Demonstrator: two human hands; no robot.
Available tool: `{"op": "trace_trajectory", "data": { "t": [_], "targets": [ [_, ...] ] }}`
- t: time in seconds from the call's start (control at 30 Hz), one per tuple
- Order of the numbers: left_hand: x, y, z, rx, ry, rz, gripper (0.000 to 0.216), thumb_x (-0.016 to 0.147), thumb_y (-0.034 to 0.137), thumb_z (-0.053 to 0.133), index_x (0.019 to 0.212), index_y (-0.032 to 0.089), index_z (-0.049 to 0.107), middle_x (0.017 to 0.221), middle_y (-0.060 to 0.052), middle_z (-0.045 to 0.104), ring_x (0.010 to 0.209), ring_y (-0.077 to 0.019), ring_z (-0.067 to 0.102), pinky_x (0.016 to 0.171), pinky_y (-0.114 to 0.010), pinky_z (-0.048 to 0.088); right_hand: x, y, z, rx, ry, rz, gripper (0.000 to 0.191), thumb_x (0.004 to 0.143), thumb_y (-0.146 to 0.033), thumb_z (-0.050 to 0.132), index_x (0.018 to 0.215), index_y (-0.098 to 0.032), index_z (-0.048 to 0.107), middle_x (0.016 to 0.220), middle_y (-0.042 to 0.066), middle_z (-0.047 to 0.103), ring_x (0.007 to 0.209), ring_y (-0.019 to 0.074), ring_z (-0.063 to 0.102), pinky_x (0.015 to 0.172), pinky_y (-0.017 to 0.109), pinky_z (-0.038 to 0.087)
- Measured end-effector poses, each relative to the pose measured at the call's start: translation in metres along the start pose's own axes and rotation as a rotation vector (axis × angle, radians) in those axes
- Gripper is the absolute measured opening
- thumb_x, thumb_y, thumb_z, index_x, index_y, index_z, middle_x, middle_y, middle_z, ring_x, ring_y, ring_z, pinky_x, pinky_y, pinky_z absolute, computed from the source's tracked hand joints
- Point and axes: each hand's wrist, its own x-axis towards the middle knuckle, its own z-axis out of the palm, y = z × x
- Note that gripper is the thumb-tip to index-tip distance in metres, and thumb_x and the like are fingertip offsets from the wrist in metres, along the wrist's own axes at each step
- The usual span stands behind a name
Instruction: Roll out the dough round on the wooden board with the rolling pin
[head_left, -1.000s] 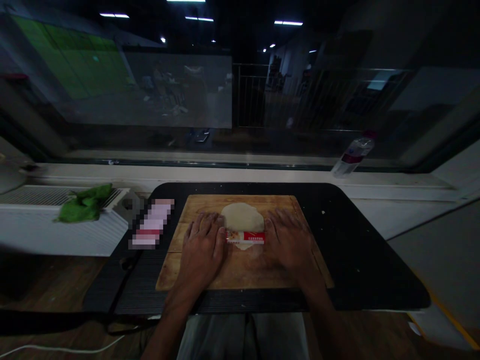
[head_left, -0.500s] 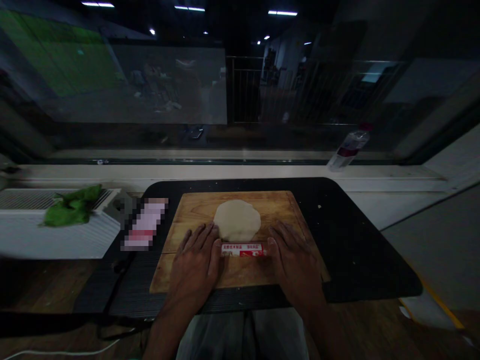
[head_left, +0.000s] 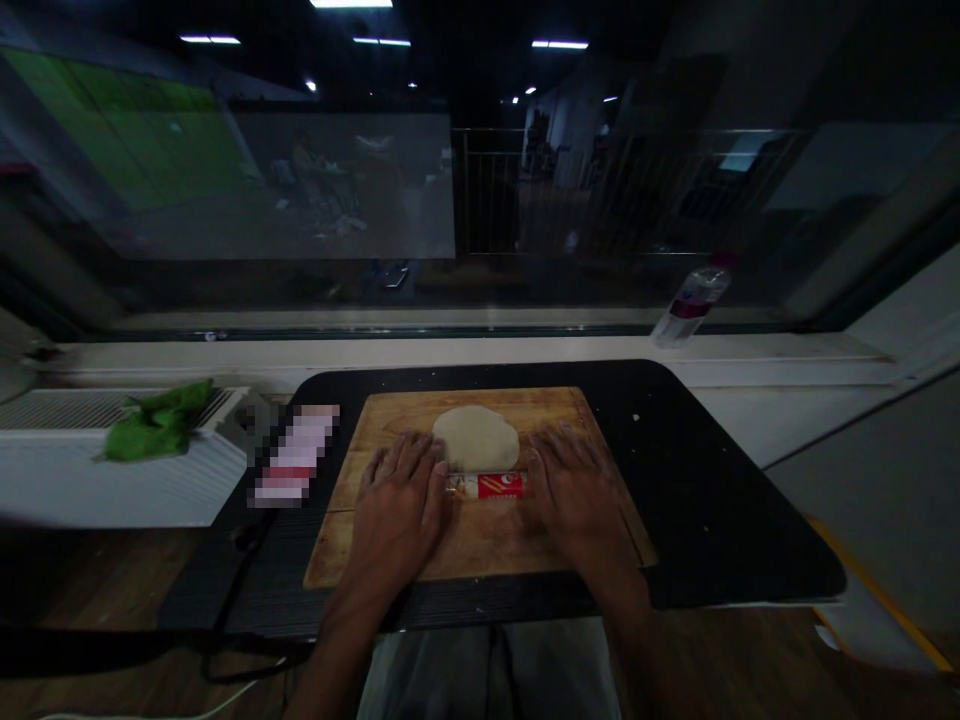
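Note:
A rolling pin (head_left: 487, 487) with a red and white printed wrapper lies crosswise on the wooden board (head_left: 480, 550). Its middle shows between my hands; both ends are hidden under them. My left hand (head_left: 401, 490) holds the pin's left end from above, fingers pointing forward over it. On the right end my right hand (head_left: 574, 490) does the same, its thumb near the wrapper. A flat, roundish sheet of pale dough (head_left: 476, 438) lies just beyond the pin, its near edge at or under the pin.
The board rests on a black table (head_left: 705, 500). A phone with a blurred screen (head_left: 296, 455) lies left of it. Behind are a windowsill with a tilted plastic bottle (head_left: 691, 302) and a window. At left, a green cloth (head_left: 159, 420) hangs over a white radiator (head_left: 97, 480).
Both hands have moved slightly forward with the rolling pin, toward the dough. The pin has turned, showing a different side of its wrapper. The view has tilted up a little.

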Motion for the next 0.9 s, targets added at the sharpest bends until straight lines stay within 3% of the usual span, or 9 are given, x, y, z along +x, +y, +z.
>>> {"op": "trace_trajectory", "data": {
  "t": [0.2, 0.43, 0.9],
  "targets": [
    [0.004, -0.005, 0.004, -0.068, 0.023, -0.002, 0.047, 0.118, 0.038, 0.04, 0.135, 0.022, 0.08, 0.146, -0.009, 0.079, 0.145, -0.0308, 0.068, 0.125, -0.056, 0.056, -0.02, -0.004, -0.006, 0.042, 0.012, -0.005, 0.048, 0.12, -0.033, 0.039, 0.142, -0.018, 0.078, 0.155, 0.012, 0.073, 0.156, 0.0314, 0.058, 0.13, 0.053, 0.046],
    [-0.021, -0.006, -0.001, -0.134, 0.034, 0.019, 0.041, 0.118, 0.038, 0.044, 0.139, 0.026, 0.077, 0.15, -0.006, 0.077, 0.145, -0.0295, 0.068, 0.132, -0.059, 0.049, -0.054, -0.006, -0.013, 0.085, 0.015, -0.034, 0.048, 0.119, -0.035, 0.042, 0.154, -0.023, 0.072, 0.163, 0.008, 0.067, 0.163, 0.0329, 0.05, 0.13, 0.055, 0.046],
    [-0.021, -0.003, 0.001, -0.096, 0.084, -0.043, 0.037, 0.116, 0.037, 0.048, 0.135, 0.025, 0.077, 0.145, -0.009, 0.077, 0.14, -0.0339, 0.064, 0.124, -0.06, 0.051, -0.025, -0.008, -0.004, 0.073, 0.067, -0.057, 0.044, 0.12, -0.032, 0.043, 0.141, -0.017, 0.079, 0.152, 0.012, 0.075, 0.151, 0.0304, 0.063, 0.128, 0.052, 0.046]
  ]
}}
